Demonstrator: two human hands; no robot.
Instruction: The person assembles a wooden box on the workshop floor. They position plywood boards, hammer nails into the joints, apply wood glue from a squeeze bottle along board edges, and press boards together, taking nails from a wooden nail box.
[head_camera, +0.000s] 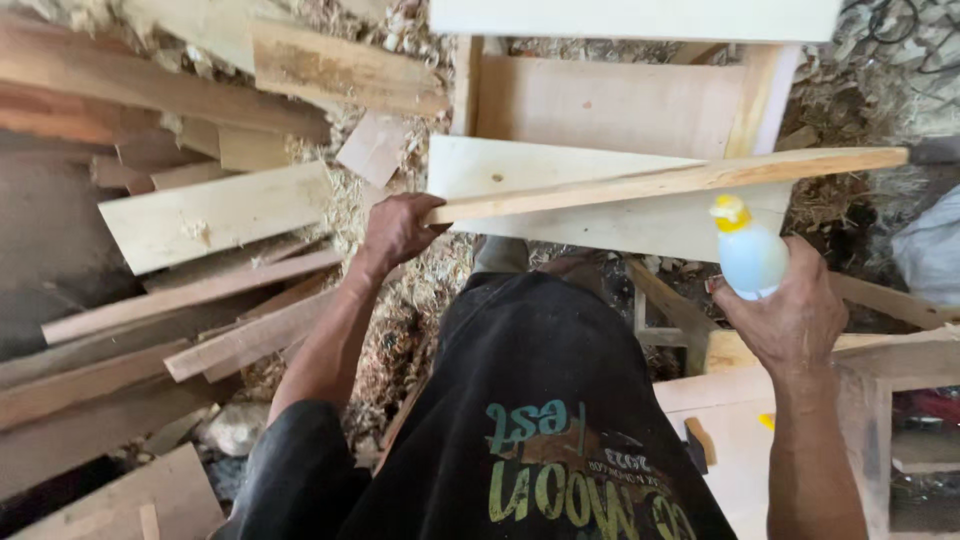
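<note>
My left hand (398, 229) grips the near end of a long thin wooden strip (680, 180), which runs to the right and slightly up over a pale wooden frame (610, 105). In my right hand (790, 315) is a small light-blue squeeze bottle (750, 255) with a yellow nozzle; its tip sits just below the strip. My black shirt with coloured print fills the bottom middle.
A heap of planks and offcuts (200, 215) lies on the left over wood shavings (400, 310). A pale wooden piece (740, 400) stands at the lower right. More shavings and a dark cable show at the top right.
</note>
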